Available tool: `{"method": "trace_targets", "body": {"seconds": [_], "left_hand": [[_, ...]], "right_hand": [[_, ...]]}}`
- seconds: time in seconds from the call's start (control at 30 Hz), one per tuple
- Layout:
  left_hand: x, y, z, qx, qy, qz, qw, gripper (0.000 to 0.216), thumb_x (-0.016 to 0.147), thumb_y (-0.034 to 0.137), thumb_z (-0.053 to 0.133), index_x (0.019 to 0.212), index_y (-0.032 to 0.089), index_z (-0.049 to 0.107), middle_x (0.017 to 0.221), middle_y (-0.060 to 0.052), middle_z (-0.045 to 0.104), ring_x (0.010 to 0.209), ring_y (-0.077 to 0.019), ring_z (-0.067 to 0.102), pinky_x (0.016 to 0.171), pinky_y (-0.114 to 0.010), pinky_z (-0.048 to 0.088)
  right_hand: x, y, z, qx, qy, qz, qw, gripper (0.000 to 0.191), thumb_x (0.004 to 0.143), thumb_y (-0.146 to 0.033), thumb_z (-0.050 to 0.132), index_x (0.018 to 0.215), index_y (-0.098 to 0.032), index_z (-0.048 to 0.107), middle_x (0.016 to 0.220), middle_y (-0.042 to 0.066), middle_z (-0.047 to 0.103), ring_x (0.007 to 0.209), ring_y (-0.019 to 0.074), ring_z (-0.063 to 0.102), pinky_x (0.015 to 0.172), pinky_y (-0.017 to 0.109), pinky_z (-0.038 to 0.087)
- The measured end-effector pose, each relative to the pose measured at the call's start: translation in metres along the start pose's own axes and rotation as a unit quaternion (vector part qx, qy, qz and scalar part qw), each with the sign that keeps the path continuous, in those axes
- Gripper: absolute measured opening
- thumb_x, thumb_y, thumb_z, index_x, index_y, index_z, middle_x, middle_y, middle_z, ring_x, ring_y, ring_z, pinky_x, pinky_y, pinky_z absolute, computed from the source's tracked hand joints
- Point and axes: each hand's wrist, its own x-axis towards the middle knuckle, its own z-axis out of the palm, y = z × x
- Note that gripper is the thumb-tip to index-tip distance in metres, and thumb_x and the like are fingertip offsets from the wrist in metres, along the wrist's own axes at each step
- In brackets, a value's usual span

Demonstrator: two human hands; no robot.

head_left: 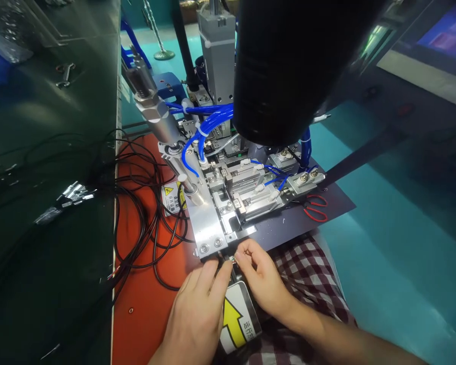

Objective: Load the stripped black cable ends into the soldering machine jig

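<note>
My left hand is at the front end of a metal machine, its thumb and fingers closed around a spot at the edge. Whatever lies between them is hidden. Opposite it, my right hand pinches thumb against forefinger beside a tiny shiny metal piece, too small to name. Just beyond the fingers is the machine's aluminium plate with two bolts. Below and between the hands sits a white block with a yellow arrow label.
Black cables lie coiled on the red board at left. Red-handled scissors or pliers rest on the dark base plate at right. Blue air tubes cross the machine. A wrench lies on the green table. A large black cylinder hangs overhead.
</note>
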Motion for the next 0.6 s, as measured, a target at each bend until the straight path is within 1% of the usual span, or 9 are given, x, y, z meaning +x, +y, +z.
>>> {"method": "trace_targets", "body": {"seconds": [0.07, 0.17, 0.27, 0.33, 0.37, 0.47, 0.6], "left_hand": [[0.002, 0.0, -0.005, -0.049, 0.016, -0.017, 0.999, 0.041, 0.085, 0.006, 0.034, 0.112, 0.019, 0.062, 0.093, -0.009, 0.064, 0.08, -0.02, 0.062, 0.068, -0.03, 0.055], [-0.001, 0.0, -0.017, -0.093, 0.031, -0.036, 0.995, 0.035, 0.089, 0.01, 0.036, 0.112, 0.02, 0.061, 0.094, -0.007, 0.061, 0.083, -0.0175, 0.063, 0.071, -0.025, 0.055], [-0.015, -0.004, -0.024, -0.046, 0.018, -0.054, 0.997, 0.035, 0.09, 0.01, 0.037, 0.117, 0.018, 0.057, 0.104, -0.009, 0.057, 0.093, -0.018, 0.061, 0.081, -0.026, 0.053], [-0.028, -0.008, -0.023, 0.011, 0.018, -0.044, 0.999, 0.038, 0.089, 0.008, 0.037, 0.121, 0.019, 0.054, 0.11, -0.01, 0.055, 0.1, -0.0198, 0.058, 0.086, -0.029, 0.052], [-0.035, -0.011, -0.021, 0.034, 0.02, -0.037, 0.999, 0.04, 0.089, 0.008, 0.038, 0.125, 0.019, 0.052, 0.111, -0.01, 0.054, 0.101, -0.0206, 0.056, 0.087, -0.031, 0.051], [-0.052, -0.017, -0.012, 0.077, 0.023, -0.031, 0.996, 0.052, 0.089, 0.007, 0.041, 0.138, 0.024, 0.04, 0.117, -0.01, 0.052, 0.106, -0.0228, 0.053, 0.091, -0.037, 0.049], [-0.062, -0.016, -0.001, 0.104, 0.01, -0.058, 0.993, 0.063, 0.088, 0.008, 0.04, 0.145, 0.03, 0.027, 0.126, -0.01, 0.048, 0.115, -0.0267, 0.049, 0.093, -0.043, 0.048]], "right_hand": [[0.003, -0.004, -0.002, 0.049, -0.032, 0.053, 0.997, 0.027, 0.079, -0.043, 0.059, 0.068, -0.021, 0.049, 0.058, -0.006, 0.04, 0.053, 0.0109, 0.034, 0.051, 0.025, 0.028], [0.005, -0.011, -0.004, 0.074, -0.064, 0.08, 0.992, 0.028, 0.075, -0.041, 0.062, 0.063, -0.019, 0.049, 0.053, -0.007, 0.039, 0.049, 0.009, 0.031, 0.049, 0.024, 0.024], [0.005, -0.016, -0.003, 0.095, -0.066, 0.094, 0.989, 0.025, 0.073, -0.037, 0.061, 0.062, -0.018, 0.049, 0.054, -0.007, 0.042, 0.049, 0.0078, 0.031, 0.05, 0.023, 0.024], [0.006, -0.017, -0.003, 0.103, -0.062, 0.101, 0.988, 0.024, 0.073, -0.035, 0.061, 0.061, -0.018, 0.048, 0.056, -0.007, 0.043, 0.049, 0.0073, 0.031, 0.049, 0.023, 0.024], [0.007, -0.017, -0.003, 0.105, -0.062, 0.104, 0.987, 0.024, 0.072, -0.034, 0.061, 0.06, -0.017, 0.048, 0.056, -0.007, 0.043, 0.048, 0.007, 0.031, 0.049, 0.023, 0.023], [0.009, -0.012, -0.005, 0.105, -0.069, 0.111, 0.986, 0.027, 0.072, -0.034, 0.064, 0.058, -0.017, 0.049, 0.055, -0.006, 0.046, 0.047, 0.0069, 0.033, 0.047, 0.022, 0.024], [0.008, 0.001, -0.016, 0.097, -0.059, 0.1, 0.988, 0.032, 0.077, -0.044, 0.064, 0.063, -0.016, 0.056, 0.059, -0.004, 0.052, 0.048, 0.0082, 0.039, 0.05, 0.023, 0.03]]}}
